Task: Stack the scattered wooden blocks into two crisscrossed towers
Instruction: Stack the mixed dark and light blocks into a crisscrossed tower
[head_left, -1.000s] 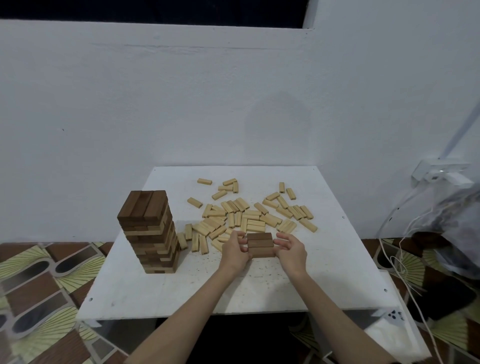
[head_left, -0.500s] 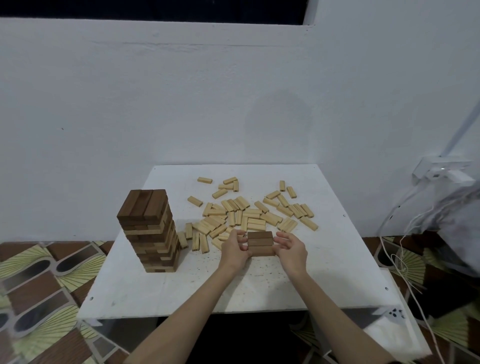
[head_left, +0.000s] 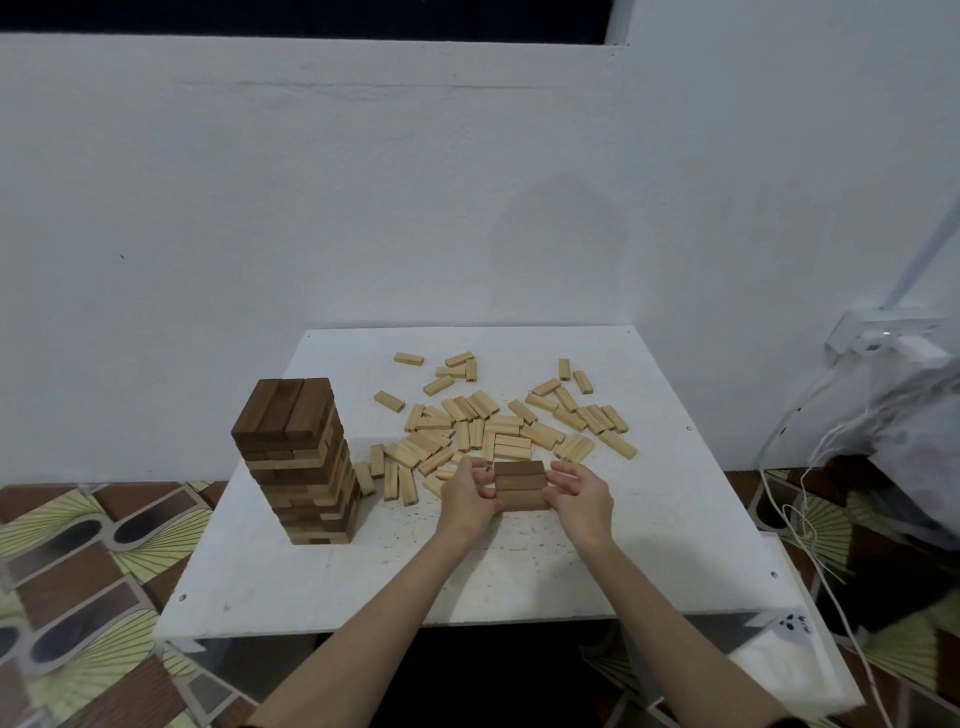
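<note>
A tall crisscrossed tower (head_left: 298, 457) of dark and light blocks stands on the left of the white table (head_left: 363, 587). Several loose light wooden blocks (head_left: 498, 426) lie scattered across the table's middle and back. In front of them, a flat row of three dark blocks (head_left: 520, 484) rests on the table. My left hand (head_left: 467, 499) presses against the row's left ends with curled fingers. My right hand (head_left: 579, 493) cups its right ends, fingers bent around them. Both hands squeeze the row between them.
A white wall rises just behind the table. White cables (head_left: 800, 519) and a wall socket (head_left: 883, 343) sit to the right, beside a plastic bag (head_left: 914, 431). Patterned floor shows on both sides of the table.
Both hands have stayed at the ends of the dark row, which rests in the same place. Only the fingers have shifted a little.
</note>
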